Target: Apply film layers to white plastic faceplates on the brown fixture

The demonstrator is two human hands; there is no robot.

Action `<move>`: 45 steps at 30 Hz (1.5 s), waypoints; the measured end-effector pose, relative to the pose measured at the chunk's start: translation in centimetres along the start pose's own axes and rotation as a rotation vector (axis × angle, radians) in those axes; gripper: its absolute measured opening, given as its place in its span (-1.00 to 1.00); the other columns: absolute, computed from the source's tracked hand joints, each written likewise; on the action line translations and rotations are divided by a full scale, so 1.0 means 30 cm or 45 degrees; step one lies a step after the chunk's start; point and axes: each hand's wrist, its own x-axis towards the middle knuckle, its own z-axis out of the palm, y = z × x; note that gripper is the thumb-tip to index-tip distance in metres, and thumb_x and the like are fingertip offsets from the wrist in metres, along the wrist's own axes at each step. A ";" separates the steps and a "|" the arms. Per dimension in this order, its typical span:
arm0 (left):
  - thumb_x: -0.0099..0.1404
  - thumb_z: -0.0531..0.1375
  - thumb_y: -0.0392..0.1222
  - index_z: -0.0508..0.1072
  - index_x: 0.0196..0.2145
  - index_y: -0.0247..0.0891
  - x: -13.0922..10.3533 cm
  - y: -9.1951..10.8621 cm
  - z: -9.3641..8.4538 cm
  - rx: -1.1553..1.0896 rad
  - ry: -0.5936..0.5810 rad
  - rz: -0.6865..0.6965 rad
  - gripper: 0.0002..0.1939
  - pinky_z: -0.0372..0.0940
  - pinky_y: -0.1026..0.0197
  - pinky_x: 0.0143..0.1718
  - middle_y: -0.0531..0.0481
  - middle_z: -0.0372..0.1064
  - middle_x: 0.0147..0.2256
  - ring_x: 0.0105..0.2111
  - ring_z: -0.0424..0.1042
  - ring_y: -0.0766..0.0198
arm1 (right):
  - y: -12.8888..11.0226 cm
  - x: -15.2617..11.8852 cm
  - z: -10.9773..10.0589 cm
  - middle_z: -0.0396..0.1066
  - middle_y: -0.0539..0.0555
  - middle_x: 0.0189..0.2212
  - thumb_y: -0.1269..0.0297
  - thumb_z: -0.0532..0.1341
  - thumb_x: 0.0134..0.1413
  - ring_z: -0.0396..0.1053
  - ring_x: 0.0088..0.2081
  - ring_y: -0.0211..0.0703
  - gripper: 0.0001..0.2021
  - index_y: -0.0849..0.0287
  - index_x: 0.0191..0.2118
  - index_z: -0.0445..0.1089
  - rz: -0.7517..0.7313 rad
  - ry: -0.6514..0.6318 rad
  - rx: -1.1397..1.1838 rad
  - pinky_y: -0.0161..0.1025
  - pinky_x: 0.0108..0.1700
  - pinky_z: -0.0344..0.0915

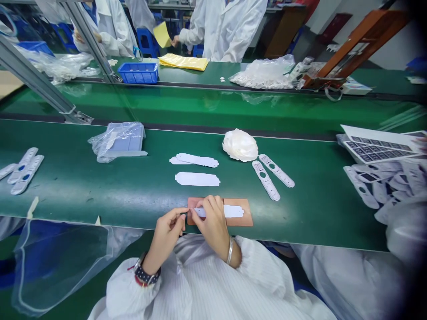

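both hands, left hand [168,229] and right hand [211,221], pinch a flat white strip [230,211] on a flat copper-brown plate [245,213] at the green worktop's [100,186] near edge.

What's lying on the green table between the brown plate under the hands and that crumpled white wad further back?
In the head view, mostly bare green table separates the brown plate from the white wad. Two flat white strips lie just left of that line, two keypad strips just right.

blue tray [138,72] | yellow sheets [183,62] | white wad [240,145] | bagged parts [119,141]
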 end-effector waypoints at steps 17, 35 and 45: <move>0.28 0.08 -0.10 0.45 -0.16 -0.31 0.006 -0.016 -0.006 -0.084 -0.066 -0.026 -0.71 0.15 0.40 -0.63 0.11 0.24 -0.58 -0.62 0.21 0.41 | 0.036 0.009 -0.047 0.28 0.06 -0.31 0.37 0.18 0.15 0.18 -0.24 -0.10 -0.98 0.13 -0.28 0.35 -0.113 -0.238 0.142 -0.14 -0.22 0.18; 0.27 0.07 -0.09 0.43 -0.17 -0.31 0.007 -0.011 -0.006 -0.095 -0.067 -0.060 -0.71 0.18 0.42 -0.63 0.12 0.24 -0.59 -0.61 0.22 0.42 | 0.019 0.011 -0.025 0.27 0.05 -0.33 0.36 0.15 0.15 0.17 -0.26 -0.12 -0.92 0.13 -0.36 0.35 -0.056 -0.097 0.089 -0.15 -0.21 0.15; 0.28 0.07 -0.11 0.14 0.13 -0.28 0.084 0.044 -0.019 0.033 -0.287 -0.226 -0.51 0.10 0.47 -0.83 0.18 0.30 -0.64 -0.76 0.30 0.38 | 0.001 0.002 -0.010 0.22 0.12 -0.35 0.41 0.02 0.16 0.11 -0.26 -0.03 -0.86 0.16 -0.42 0.21 -0.022 -0.108 -0.075 -0.08 -0.22 0.11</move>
